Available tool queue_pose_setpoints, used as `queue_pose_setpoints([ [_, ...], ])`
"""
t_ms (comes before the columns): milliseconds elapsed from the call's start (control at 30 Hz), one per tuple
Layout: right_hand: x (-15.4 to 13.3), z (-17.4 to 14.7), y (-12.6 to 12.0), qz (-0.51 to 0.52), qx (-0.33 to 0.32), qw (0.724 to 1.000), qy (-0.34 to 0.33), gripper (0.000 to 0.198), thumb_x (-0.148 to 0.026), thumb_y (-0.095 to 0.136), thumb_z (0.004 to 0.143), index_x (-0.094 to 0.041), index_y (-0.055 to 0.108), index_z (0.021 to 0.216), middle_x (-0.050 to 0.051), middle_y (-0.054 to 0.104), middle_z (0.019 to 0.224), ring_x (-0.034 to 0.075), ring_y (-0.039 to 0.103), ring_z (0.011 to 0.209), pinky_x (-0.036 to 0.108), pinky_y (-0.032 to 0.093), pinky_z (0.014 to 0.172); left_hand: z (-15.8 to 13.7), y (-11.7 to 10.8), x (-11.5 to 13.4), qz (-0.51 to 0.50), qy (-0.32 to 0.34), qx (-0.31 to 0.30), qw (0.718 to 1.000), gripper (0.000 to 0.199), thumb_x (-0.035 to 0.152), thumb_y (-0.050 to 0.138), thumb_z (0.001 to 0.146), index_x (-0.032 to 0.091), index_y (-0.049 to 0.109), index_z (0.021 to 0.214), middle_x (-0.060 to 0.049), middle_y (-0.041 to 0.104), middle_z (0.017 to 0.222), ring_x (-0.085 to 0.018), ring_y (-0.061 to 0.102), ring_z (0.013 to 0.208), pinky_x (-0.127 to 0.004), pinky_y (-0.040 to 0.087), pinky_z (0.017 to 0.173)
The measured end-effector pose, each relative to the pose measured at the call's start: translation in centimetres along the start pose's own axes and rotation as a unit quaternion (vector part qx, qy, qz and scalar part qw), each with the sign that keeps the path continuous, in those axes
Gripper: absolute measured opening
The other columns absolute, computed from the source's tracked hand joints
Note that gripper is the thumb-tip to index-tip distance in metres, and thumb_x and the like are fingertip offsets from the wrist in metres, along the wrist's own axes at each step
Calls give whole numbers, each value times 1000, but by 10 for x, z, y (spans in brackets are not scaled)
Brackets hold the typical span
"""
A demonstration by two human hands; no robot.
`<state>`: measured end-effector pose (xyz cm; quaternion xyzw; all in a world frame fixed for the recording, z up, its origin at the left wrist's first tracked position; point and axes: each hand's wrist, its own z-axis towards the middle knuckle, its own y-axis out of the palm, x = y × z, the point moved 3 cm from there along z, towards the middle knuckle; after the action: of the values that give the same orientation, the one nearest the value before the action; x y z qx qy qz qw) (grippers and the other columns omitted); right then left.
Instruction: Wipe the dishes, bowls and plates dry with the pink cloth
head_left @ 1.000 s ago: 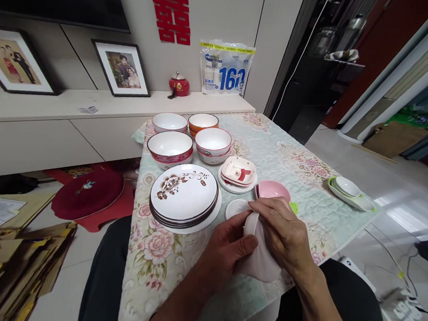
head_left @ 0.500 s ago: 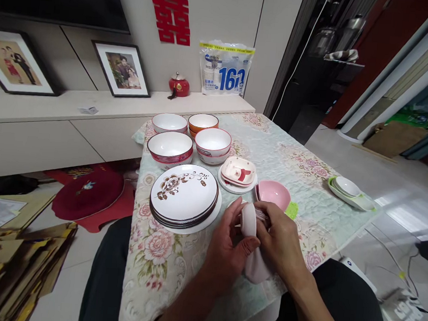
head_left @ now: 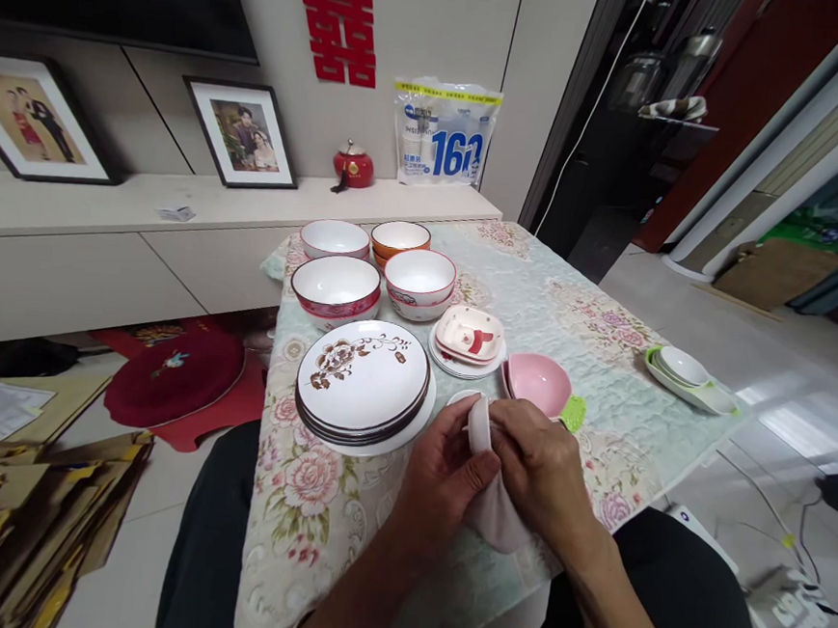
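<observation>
My left hand grips a small white dish, which is turned on edge so that mostly its rim shows. My right hand is closed on a pale pinkish cloth, bunched against the dish's right side and hanging below the fingers. Just beyond the hands is a pink bowl, with a bit of green beside it. Small square dishes with a red-scarf picture are stacked on white plates. To the left stands a pile of flower-patterned plates.
Several larger bowls stand at the table's far left. White bowls on a green-edged dish sit near the right edge of the flowered tablecloth. Behind runs a low cabinet. Flattened cardboard lies on the floor.
The dish has turned more edge-on between my hands, showing a narrower rim. My right hand has shifted slightly with the cloth. The other tableware has stayed in place.
</observation>
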<state>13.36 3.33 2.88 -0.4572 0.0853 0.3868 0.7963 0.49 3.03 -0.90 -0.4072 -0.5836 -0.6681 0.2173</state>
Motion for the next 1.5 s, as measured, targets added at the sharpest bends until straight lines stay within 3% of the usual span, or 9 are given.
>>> queue_pose_setpoints([
  [267,14,-3,-6,251,-134,939,195,21,-8,59,83,-20,73,90,-2,68,79,14,60,74,25,44,70,-3,1,0,162,84,-10,983,65,27,79,79,20,53,139,-16,64,139,-33,60,127,-47,44,109],
  [367,16,-9,-6,404,-124,861,283,8,-25,71,85,-21,73,91,0,69,82,13,60,72,24,46,66,-3,3,2,144,71,-11,987,63,22,80,77,24,56,136,-12,66,137,-31,60,126,-45,44,109],
  [500,15,-17,0,557,-76,742,366,26,-40,84,78,-23,73,94,-2,68,75,9,56,57,21,44,55,0,5,6,72,61,-21,995,61,20,83,74,26,60,130,-7,71,126,-25,65,117,-37,50,100],
  [567,15,-16,0,546,-73,757,352,27,-40,87,75,-24,74,94,-3,68,75,8,56,58,20,44,55,0,5,7,44,50,-28,997,60,22,85,74,26,60,129,-7,73,122,-23,67,112,-36,52,96],
  [767,12,1,-14,371,-148,906,143,9,-32,76,89,-23,78,90,2,73,93,15,66,87,24,50,81,-1,1,5,-29,-3,6,1000,56,32,85,75,21,65,127,-10,73,123,-25,66,116,-38,49,99],
  [933,12,3,-17,248,-201,946,52,16,-28,61,100,-24,77,99,3,71,97,16,66,89,27,51,80,0,2,3,-49,-28,17,998,47,36,82,79,19,70,121,-10,74,120,-26,65,115,-39,46,103],
  [1067,15,-2,-13,95,-165,980,53,18,-20,57,100,-25,74,99,4,66,94,17,64,88,30,50,77,1,5,2,-50,-48,-7,998,36,36,77,84,18,73,116,-10,74,118,-27,65,115,-42,44,106],
  [1300,3,-2,-4,-42,44,997,56,13,-13,56,93,-20,67,90,5,67,84,20,64,80,32,48,70,-1,8,-1,-49,-45,-30,997,39,33,76,86,20,72,122,-10,74,121,-28,64,119,-44,41,111],
  [1500,6,-4,-3,202,44,955,213,4,-24,69,86,-21,70,89,1,72,78,16,64,66,26,48,61,0,6,1,-27,-30,-46,998,44,31,79,83,23,70,126,-9,74,122,-28,64,119,-45,41,111],
])
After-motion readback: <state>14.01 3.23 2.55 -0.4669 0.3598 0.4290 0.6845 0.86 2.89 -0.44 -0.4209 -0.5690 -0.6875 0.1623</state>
